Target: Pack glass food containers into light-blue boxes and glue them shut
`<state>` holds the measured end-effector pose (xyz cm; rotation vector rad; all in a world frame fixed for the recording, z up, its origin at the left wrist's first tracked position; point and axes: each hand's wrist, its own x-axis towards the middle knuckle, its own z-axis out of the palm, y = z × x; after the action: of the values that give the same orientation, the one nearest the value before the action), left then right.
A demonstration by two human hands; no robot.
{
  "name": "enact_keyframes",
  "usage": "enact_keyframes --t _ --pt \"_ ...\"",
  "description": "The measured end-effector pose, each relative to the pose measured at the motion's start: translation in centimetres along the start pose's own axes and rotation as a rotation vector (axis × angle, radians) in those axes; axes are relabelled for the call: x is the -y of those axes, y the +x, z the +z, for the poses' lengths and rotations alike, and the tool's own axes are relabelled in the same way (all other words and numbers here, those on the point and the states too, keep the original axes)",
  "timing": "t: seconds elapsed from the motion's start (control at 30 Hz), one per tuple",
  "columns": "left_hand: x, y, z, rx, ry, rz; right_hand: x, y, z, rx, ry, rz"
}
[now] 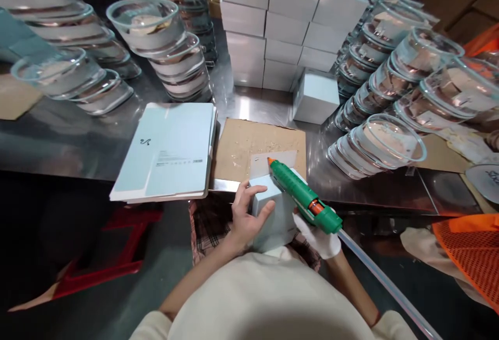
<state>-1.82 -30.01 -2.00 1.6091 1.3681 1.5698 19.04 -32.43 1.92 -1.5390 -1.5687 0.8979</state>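
Steel table [97,142], left hand [245,220] grip holding matte pale box [273,215], gloved right hand [317,236] grip holding green glue gun [304,197]

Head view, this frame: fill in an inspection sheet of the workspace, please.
Surface: steel table, shiny; cardboard sheet at its near edge, flecked with glue bits.
Job's things: small pale blue box at the table edge; green glue gun, orange nozzle over the box's open flap.
Clutter: flat box blanks left of the cardboard; stacked glass bowls on both sides; finished boxes piled behind.
Grips: left hand bare, holds the box; right hand, white glove, holds the gun.
Cables: clear tube trailing from the gun.
Surroundings: orange mesh item at right; red frame on the floor.
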Motion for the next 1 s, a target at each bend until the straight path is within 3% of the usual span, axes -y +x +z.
enact_keyframes --t 0.1,0.2,0.47,0.63,0.83,0.93,1.0 --pt "0.4 -0.2 -0.2 -0.004 -0.024 0.013 -0.5 0.1 -0.9 -0.142 0.008 0.095" --pt "0.7 -0.2 -0.4 -0.019 -0.027 0.026 -1.1 0.4 -1.8 -0.205 0.077 0.276" --pt "1.2 -0.4 -0.8 -0.024 -0.039 0.023 -0.8 1.4 -2.8 -0.288 0.287 0.525" --pt "1.3 -0.4 -0.9 -0.022 -0.033 0.012 0.3 1.3 -2.8 -0.22 0.33 0.514" --pt "1.3 -0.3 -1.1 -0.041 -0.046 0.039 -0.1 1.0 -4.0 -0.249 0.504 0.455" --pt "1.3 0.1 -1.4 -0.064 -0.067 0.015 -0.9 3.1 -4.5 -0.227 0.559 0.379" --pt "1.3 0.5 -1.7 -0.077 -0.115 -0.015 -1.4 5.5 -4.1 -0.191 0.476 0.414"
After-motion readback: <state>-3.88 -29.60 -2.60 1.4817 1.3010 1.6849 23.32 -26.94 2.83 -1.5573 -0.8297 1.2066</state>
